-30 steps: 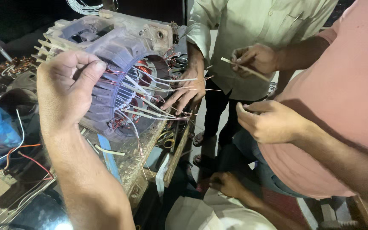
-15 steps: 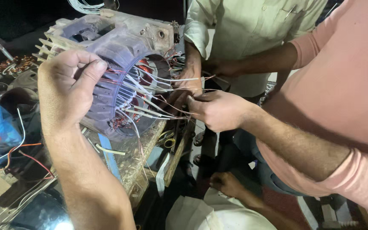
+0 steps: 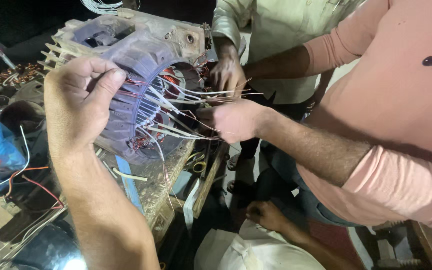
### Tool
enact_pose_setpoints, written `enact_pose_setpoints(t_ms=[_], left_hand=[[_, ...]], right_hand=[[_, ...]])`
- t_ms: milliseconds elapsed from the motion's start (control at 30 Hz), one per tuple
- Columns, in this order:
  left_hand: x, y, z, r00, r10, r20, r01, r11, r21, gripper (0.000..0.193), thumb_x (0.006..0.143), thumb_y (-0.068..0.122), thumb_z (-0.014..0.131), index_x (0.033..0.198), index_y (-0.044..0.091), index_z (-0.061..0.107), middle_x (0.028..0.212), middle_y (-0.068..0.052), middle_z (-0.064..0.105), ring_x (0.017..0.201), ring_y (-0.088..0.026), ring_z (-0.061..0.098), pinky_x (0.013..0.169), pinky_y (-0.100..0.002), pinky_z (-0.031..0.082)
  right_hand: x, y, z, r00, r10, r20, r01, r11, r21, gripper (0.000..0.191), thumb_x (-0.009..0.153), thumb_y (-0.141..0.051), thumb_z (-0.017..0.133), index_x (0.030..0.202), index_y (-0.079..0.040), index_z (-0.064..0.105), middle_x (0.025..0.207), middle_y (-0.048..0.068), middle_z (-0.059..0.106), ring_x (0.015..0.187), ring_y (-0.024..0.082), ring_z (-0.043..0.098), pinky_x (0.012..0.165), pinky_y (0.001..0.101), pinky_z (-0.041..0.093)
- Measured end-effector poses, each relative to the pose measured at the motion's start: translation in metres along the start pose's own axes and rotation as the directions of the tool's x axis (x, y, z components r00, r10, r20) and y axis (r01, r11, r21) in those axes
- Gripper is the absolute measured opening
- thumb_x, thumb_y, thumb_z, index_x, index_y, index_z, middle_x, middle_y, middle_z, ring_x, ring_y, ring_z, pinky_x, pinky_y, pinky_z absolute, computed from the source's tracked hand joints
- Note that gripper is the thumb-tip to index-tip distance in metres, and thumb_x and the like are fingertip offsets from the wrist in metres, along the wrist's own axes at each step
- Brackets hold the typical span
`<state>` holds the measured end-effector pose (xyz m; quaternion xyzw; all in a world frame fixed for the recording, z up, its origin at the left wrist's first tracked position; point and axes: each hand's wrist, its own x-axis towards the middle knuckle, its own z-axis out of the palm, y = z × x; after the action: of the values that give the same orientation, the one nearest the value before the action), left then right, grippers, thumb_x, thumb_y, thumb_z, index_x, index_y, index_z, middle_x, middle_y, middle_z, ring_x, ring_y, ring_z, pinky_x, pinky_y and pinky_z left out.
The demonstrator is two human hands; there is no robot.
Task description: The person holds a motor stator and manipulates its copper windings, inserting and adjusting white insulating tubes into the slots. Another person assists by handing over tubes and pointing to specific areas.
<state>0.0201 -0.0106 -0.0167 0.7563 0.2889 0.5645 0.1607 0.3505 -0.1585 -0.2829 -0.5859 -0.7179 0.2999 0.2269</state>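
One motor stator, lying on its side at the far left on the workbench: your left hand is clamped on its near rim, and your right hand is out of view. Copper coils sit in the slots; the white-sleeved lead wires, too many to count, fan out loose and unbundled. Three co-worker hands show: two at the leads and one low down.

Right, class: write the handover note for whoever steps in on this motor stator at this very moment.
Left hand: clamped over the rim of the stator housing, which lies on its side on the bench.
Right hand: out of view.
A pink-sleeved co-worker's hand pinches the white-sleeved leads; a second co-worker's hand is at the far rim.
Done: coils sit in the core.
Left: leads fan out loose, not tied.
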Motion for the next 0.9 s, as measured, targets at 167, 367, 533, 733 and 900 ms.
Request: enact_pose_setpoints(t_ms=[167,367,533,733,900], left_hand=[[-0.001,-0.003,0.0,0.998,0.052,0.021,-0.049,0.991,-0.127,0.004,0.104,0.0,0.075,0.101,-0.002,0.074,0.088,-0.002,0.071,0.08,-0.006,0.062,0.08,-0.022,0.049],[0.001,-0.004,0.0,0.999,0.048,-0.004,-0.048,0.998,0.032,0.004,0.101,0.002,0.077,0.104,0.0,0.075,0.09,-0.001,0.072,0.081,-0.007,0.064,0.074,-0.023,0.051],[0.001,-0.003,0.001,0.999,0.036,-0.011,-0.036,0.999,0.027,0.005,0.101,0.004,0.077,0.104,0.001,0.075,0.089,-0.002,0.072,0.08,-0.007,0.064,0.074,-0.023,0.051],[0.001,-0.002,0.0,1.0,0.02,-0.01,-0.019,0.998,0.063,0.004,0.1,0.004,0.076,0.103,0.0,0.075,0.086,-0.001,0.071,0.078,-0.007,0.063,0.071,-0.022,0.05],[0.001,-0.001,0.0,1.0,0.024,-0.003,-0.024,0.999,0.03,0.004,0.1,0.003,0.076,0.104,0.001,0.075,0.088,-0.001,0.072,0.079,-0.006,0.063,0.072,-0.022,0.049]], right_hand=[[-0.013,0.021,0.024,0.991,0.106,-0.085,-0.099,0.991,0.084,0.023,0.084,-0.026,0.078,0.099,-0.008,0.075,0.088,0.011,0.079,0.081,0.023,0.077,0.075,0.0361,0.059],[-0.021,0.015,0.027,0.992,0.051,-0.119,-0.035,0.991,0.133,0.02,0.082,-0.023,0.078,0.095,-0.008,0.075,0.086,0.01,0.079,0.08,0.021,0.077,0.074,0.0354,0.06],[-0.021,0.021,0.031,0.994,0.074,-0.077,-0.067,0.993,0.094,0.018,0.084,-0.023,0.077,0.094,-0.009,0.074,0.083,0.01,0.078,0.077,0.022,0.077,0.073,0.0357,0.06],[-0.019,0.023,0.031,0.992,0.068,-0.104,-0.057,0.992,0.108,0.019,0.083,-0.023,0.078,0.096,-0.009,0.075,0.087,0.008,0.079,0.082,0.021,0.077,0.075,0.0354,0.059],[-0.019,0.024,0.031,0.987,0.118,-0.105,-0.108,0.989,0.097,0.02,0.083,-0.024,0.079,0.096,-0.009,0.075,0.086,0.009,0.078,0.079,0.021,0.077,0.074,0.0359,0.059]])
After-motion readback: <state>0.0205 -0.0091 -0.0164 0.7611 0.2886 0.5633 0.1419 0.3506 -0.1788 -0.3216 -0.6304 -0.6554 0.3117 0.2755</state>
